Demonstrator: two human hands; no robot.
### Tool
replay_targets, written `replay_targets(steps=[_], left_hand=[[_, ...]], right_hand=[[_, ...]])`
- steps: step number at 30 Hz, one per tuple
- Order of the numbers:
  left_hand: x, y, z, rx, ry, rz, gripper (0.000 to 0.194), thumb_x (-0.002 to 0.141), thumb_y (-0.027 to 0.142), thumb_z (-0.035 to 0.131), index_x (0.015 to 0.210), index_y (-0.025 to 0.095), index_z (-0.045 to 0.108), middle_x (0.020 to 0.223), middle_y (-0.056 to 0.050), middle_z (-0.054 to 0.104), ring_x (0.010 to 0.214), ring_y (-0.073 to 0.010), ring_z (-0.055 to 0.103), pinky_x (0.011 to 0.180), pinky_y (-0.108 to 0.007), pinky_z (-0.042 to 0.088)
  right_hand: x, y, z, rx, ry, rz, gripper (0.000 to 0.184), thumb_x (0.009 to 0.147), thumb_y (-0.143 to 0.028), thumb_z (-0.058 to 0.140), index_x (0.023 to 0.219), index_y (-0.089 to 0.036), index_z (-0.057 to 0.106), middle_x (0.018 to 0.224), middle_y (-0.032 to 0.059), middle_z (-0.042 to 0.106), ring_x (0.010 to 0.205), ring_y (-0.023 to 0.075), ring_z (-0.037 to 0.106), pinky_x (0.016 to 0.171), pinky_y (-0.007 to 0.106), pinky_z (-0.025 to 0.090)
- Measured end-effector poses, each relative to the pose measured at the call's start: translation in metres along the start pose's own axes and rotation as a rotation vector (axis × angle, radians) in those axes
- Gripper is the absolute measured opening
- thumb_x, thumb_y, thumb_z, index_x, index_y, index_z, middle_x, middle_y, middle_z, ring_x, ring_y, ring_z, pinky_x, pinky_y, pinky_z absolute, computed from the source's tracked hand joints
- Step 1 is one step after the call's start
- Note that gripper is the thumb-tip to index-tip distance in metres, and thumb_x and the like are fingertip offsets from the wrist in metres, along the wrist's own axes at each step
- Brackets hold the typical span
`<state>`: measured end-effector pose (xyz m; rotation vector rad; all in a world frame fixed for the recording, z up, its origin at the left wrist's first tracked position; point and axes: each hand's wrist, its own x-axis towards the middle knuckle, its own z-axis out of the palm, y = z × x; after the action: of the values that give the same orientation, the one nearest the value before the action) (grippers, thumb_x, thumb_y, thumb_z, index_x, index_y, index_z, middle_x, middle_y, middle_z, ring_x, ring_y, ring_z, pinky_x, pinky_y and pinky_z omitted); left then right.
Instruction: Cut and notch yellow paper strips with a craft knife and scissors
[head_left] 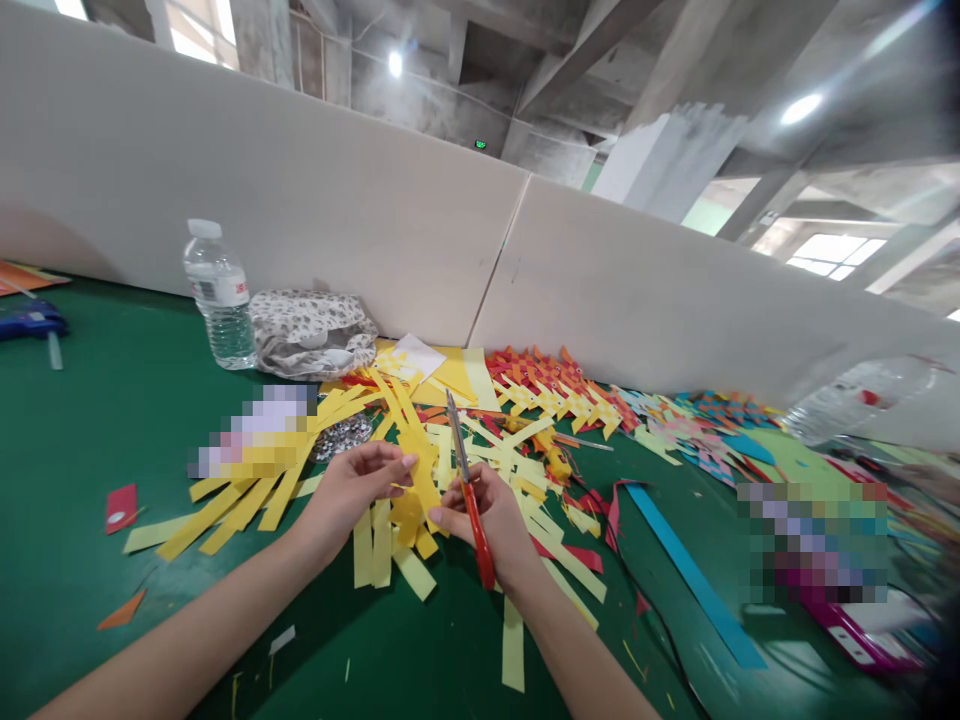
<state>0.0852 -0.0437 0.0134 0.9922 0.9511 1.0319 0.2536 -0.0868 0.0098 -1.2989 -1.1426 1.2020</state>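
Observation:
My left hand (364, 478) is closed, thumb against fingers, on a woven piece of yellow paper strips (426, 478). Long loose ends of the piece stick up and hang down. In my right hand (491, 520) is a pair of scissors (459, 440) with red handles, the blades pointing up and away from me. The blades look nearly closed. My right thumb and fingertips also reach the right edge of the woven piece. Beneath both hands lie several pale yellow strips (513, 640). To the left is a fan of deeper yellow strips (225, 515).
A water bottle (217, 300) and a patterned cloth bag (315, 330) stand by the white partition (337, 210). Woven red and yellow paper fish (551, 385) lie at the back. A blue strip (694, 575), a black cable (652, 610) and a tipped bottle (855, 400) are right, a glue gun (34, 320) left.

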Motion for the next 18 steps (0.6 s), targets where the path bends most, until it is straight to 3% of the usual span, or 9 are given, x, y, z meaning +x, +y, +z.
replay_targets(steps=[18], left_hand=[[-0.0004,0.0008,-0.0026,-0.039,0.012,0.011,0.025,0.061,0.034,0.077,0.073,0.017,0.063,0.07,0.0,0.066,0.07,-0.0136,0.063,0.067,-0.023,0.051]], right_hand=[[0.0007,0.0011,0.0002,0.045,0.036,-0.015,0.048,0.044,-0.018,0.084,0.075,-0.021,0.047,0.064,-0.0064,0.063,0.061,0.0127,0.062,0.065,0.027,0.049]])
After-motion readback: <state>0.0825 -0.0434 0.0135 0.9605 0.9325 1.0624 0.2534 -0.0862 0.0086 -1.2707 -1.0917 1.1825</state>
